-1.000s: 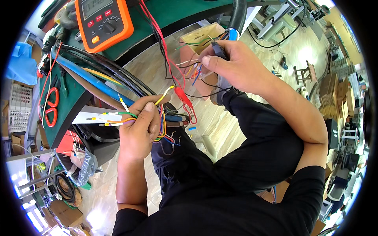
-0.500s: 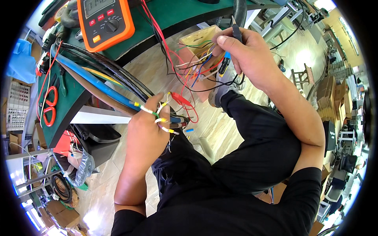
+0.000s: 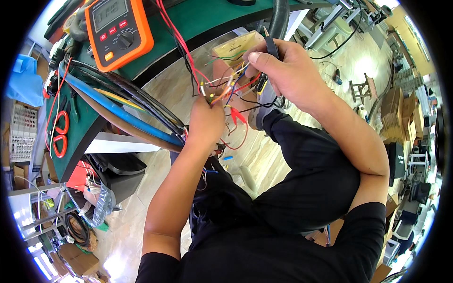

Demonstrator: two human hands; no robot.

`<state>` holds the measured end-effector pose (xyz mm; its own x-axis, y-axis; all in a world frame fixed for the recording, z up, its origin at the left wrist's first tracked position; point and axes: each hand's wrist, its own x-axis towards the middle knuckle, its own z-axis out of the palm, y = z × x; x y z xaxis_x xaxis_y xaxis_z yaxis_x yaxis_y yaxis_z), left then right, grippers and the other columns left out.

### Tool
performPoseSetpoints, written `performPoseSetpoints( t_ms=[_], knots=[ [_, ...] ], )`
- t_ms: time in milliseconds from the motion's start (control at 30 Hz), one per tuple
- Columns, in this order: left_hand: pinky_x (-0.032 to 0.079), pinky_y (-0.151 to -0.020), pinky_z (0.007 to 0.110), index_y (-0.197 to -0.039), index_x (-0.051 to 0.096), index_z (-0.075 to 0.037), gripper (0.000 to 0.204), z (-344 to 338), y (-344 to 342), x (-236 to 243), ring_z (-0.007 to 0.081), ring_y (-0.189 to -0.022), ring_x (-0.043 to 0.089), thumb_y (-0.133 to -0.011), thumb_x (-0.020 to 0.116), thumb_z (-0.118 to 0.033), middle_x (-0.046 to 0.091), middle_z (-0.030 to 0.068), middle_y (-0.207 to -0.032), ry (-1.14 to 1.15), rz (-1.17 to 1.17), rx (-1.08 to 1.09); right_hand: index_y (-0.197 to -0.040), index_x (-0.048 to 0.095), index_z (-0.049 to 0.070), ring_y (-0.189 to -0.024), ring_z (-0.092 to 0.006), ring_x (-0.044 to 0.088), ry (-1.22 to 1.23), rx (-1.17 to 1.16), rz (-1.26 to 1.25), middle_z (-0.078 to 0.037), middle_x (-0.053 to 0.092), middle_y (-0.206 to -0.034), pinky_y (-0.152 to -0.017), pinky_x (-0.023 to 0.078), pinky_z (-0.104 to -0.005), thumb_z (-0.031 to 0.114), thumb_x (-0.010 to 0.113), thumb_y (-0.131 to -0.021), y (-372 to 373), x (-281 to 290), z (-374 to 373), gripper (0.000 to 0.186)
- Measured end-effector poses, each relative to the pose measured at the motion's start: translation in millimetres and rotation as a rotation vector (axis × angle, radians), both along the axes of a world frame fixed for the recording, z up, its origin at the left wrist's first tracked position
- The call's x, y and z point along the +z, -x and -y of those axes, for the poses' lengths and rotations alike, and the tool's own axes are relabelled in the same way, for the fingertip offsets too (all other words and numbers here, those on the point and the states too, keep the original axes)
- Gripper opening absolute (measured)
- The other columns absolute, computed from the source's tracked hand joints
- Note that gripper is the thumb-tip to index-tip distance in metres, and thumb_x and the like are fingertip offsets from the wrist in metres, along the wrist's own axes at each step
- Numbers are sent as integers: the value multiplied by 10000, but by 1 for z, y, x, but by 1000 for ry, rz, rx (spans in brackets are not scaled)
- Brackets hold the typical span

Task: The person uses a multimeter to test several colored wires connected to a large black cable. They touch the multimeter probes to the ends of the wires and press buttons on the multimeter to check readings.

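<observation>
The left hand (image 3: 207, 118) has its fingers pressed together at the ends of thin multicoloured insulated wires (image 3: 228, 88), perhaps so that these do not spread; how many it grips, I cannot tell. The right hand (image 3: 295, 66) has its fingers bent around a slim black probe (image 3: 271, 47), its metal tip pointing up past them, probably to be free. The wires, white, red, blue and orange, cross loosely between the 2 hands' fingers. A bright red clip (image 3: 239, 116) hangs just right of the left fingers. Beyond these, an orange-framed dark meter (image 3: 114, 47) lies on the green bench (image 3: 207, 19), its screen seemingly turned for reading.

The black probe (image 3: 272, 47) has a metal tip (image 3: 266, 33), the meter (image 3: 113, 53) looks smooth plastic, the trousers (image 3: 311, 193) matt cloth.
</observation>
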<state>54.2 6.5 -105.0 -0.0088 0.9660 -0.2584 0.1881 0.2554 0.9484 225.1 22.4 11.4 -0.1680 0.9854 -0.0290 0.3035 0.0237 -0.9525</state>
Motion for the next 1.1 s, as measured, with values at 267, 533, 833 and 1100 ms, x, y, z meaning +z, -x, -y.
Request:
performPoseSetpoints(
  t_ms=[267,533,833,1100],
  knots=[
    [373,-571,282,-1097,631,22,247,-17,-15,-4,93,-639,474,-898,537,-89,568,29,-757,-13,-13,80,-978,640,-10,-728,-111,641,29,-19,26,-57,678,-795,-580,555,-281,291,616,-893,-7,-4,0,313],
    [364,-535,285,-1028,623,27,219,-28,-17,-16,92,-601,467,-889,587,-138,565,29,-729,37,30,79,-962,628,-10,-612,-79,565,8,8,-12,-48,673,-772,-511,448,-247,273,624,-888,-9,-3,2,292],
    [271,-399,272,-871,562,1,209,8,8,35,78,-440,372,-914,618,-195,446,-17,-574,136,253,123,-963,630,5,-543,-74,526,-26,57,64,-33,641,-703,-488,412,-249,251,630,-893,-11,-13,0,255],
    [232,-367,237,-941,584,19,227,23,16,59,59,-389,331,-957,592,-207,416,-36,-525,86,556,29,-1053,644,2,-632,-160,583,-111,267,115,-83,625,-690,-627,468,-315,227,642,-873,-2,-14,7,288]
  ],
)
